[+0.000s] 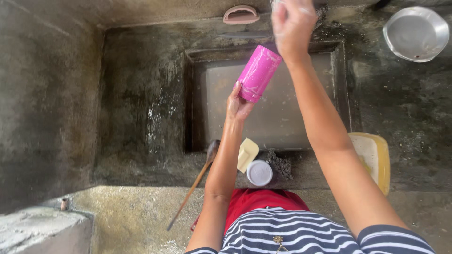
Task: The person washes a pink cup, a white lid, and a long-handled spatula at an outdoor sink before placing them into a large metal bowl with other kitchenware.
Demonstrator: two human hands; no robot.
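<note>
concrete sink (339,84), left hand (238,106) fingers grasping pink cup (258,73) tilted up-right, right hand (293,21) blurred

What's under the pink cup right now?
The pink cup, soapy and tilted, is gripped at its base by the left hand above the wet concrete basin. The basin floor directly beneath is covered by cup and hand.

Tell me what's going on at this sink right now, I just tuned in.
A person in a striped top stands at a rough concrete sink. The left hand holds a pink cup by its base, tilted, over the basin. The right hand is raised above it, blurred, so what it grips is unclear. On the near ledge lie a wooden spoon, a yellow sponge, a small white lid and a dark scrubber. A metal bowl sits far right.
</note>
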